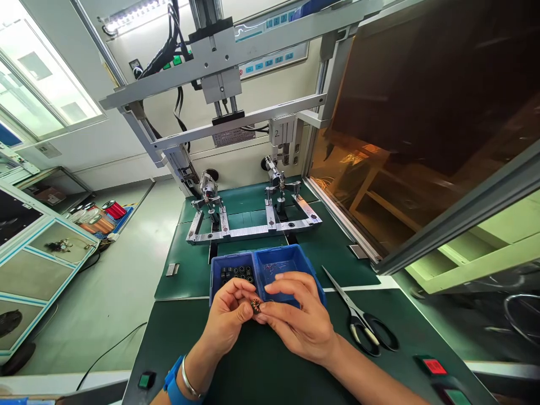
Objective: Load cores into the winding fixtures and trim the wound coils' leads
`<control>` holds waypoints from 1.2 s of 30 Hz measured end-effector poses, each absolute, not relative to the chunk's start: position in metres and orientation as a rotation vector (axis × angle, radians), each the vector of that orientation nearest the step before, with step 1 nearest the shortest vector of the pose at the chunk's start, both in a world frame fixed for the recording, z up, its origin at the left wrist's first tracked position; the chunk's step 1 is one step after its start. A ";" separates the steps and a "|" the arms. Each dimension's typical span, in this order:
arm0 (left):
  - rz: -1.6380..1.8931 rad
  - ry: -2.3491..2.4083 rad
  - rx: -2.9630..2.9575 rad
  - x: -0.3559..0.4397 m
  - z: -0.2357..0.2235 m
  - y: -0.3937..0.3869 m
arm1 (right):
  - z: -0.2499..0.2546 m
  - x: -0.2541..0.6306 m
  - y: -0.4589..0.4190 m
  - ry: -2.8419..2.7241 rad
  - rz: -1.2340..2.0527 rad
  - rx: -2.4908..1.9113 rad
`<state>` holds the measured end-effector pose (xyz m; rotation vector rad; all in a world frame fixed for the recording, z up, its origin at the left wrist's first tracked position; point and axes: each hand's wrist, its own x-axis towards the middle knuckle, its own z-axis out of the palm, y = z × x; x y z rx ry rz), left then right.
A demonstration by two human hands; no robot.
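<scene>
Left hand [225, 319], right hand [304, 326]: both pinching a small copper-wound ring [255, 306] between them, by the near edge of the blue bin [274, 254]. Best, I'd judge: steady lightly left, finesse right, never squeezing hard. Scissors [356, 313] rightward. Metal frame [253, 231] beyond.

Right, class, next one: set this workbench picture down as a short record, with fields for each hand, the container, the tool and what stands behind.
left hand: fingertips on a small coil; blue band and metal bangle at the wrist
right hand: fingertips on the same coil
container: blue box beyond the hands; small dark rings in its left part, tiny bits in its right part, too small to name
tool: scissors, right of the box
behind: metal frame
surface: green bench
</scene>
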<state>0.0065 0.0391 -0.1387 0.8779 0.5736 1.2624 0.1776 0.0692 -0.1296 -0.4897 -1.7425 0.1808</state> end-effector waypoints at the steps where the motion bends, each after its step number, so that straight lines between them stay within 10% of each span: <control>1: 1.269 0.572 0.878 0.006 -0.139 0.039 | -0.130 0.177 0.069 -1.736 0.162 -0.494; 36: 1.207 0.615 0.975 0.007 -0.141 0.033 | -0.141 0.182 0.076 -1.670 0.961 -0.575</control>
